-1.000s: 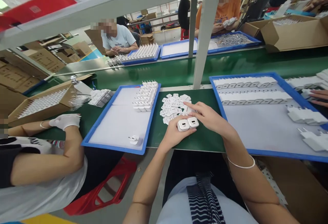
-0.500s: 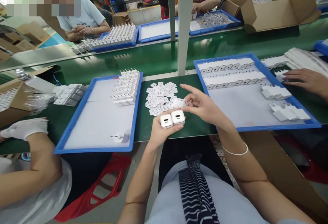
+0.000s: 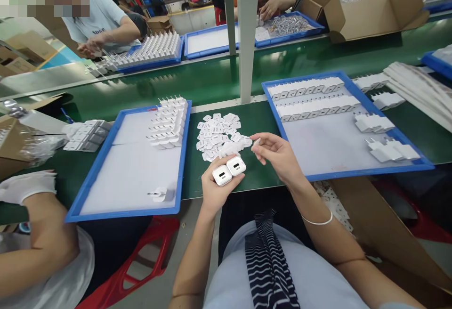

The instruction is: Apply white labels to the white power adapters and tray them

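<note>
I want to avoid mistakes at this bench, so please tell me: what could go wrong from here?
The left hand holds two white USB chargers side by side, so one could slip out.

The small white piece pinched in the right hand's fingertips might drop and get lost among the similar loose white pieces.

Those pieces lie right beside the left hand, which could scatter them.

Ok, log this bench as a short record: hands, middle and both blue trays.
Left hand: holds two white chargers, ports showing
Right hand: pinches small white piece
Middle: pile of loose white pieces on green bench
Left tray: charger block far right; lone charger nearer
Right tray: two long rows; more chargers at right
</note>
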Tool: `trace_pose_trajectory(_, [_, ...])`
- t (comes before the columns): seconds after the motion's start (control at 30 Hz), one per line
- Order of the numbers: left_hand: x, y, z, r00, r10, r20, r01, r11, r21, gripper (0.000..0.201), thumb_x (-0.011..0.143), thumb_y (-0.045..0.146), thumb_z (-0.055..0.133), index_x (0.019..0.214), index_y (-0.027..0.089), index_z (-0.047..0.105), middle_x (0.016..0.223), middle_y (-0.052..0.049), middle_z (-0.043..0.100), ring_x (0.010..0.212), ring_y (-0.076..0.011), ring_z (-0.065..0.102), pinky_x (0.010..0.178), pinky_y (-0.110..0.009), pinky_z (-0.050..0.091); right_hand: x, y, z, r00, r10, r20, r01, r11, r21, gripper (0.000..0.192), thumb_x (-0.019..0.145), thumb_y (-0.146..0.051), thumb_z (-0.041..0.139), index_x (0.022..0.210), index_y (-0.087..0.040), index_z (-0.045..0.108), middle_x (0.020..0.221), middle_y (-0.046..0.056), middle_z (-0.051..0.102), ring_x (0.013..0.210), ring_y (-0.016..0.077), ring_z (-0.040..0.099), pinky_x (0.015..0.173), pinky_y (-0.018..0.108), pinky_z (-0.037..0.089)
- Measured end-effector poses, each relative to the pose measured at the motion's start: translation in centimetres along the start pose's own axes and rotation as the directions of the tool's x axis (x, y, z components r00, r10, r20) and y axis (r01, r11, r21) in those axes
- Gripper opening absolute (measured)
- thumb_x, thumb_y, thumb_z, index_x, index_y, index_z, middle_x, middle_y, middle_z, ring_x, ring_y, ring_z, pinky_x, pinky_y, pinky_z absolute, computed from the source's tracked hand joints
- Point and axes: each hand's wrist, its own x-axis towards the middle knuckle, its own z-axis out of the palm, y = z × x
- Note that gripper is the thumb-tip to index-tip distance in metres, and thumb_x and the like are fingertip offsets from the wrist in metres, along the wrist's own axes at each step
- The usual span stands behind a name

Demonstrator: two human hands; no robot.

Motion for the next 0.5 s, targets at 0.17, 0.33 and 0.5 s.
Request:
trace_pose_trajectory(0.17, [-0.2,-0.3,-0.2,1.0,0.008,-0.01,-0.008,0.999,0.032,0.04,0.07,0.028,0.087,0.108,0.021,0.077,0.1,-0.008,0.079,0.102,-0.0261,0.07,0.109,-0.05,0.047,-0.6,0.2,0.8,1.0,-0.025,0.014,0.027,0.992,-0.124,0.035,0.079,-0.036,0.078,0.109,-0.019,0.073,0.081,0.001,0.065,0.067,0.0132,0.058,0.059,0.029,0.053])
trace_pose_trajectory(0.33, [-0.2,-0.2,-0.1,0.997,0.061,-0.04,-0.058,0.995,0.077,0.039,0.071,0.027,0.087,0.108,0.022,0.077,0.096,-0.007,0.078,0.096,-0.0229,0.069,0.098,-0.042,0.052,-1.7,-0.1,0.6,0.999,-0.032,0.022,0.035,0.991,-0.13,0.025,0.086,-0.041,0.072,0.099,-0.02,0.068,0.081,0.002,0.068,0.071,0.0161,0.066,0.068,0.033,0.058])
trace_pose_trajectory(0.5, [-0.1,0.1,-0.1,0.993,0.107,-0.052,-0.102,0.991,0.081,0.042,0.071,0.025,0.087,0.111,0.023,0.077,0.096,-0.006,0.075,0.09,-0.0196,0.067,0.085,-0.033,0.054,-2.4,-1.1,-0.6,0.991,-0.111,-0.078,0.088,0.962,-0.257,0.021,0.083,-0.039,0.078,0.089,-0.023,0.067,0.089,0.003,0.067,0.084,0.0191,0.065,0.08,0.035,0.057])
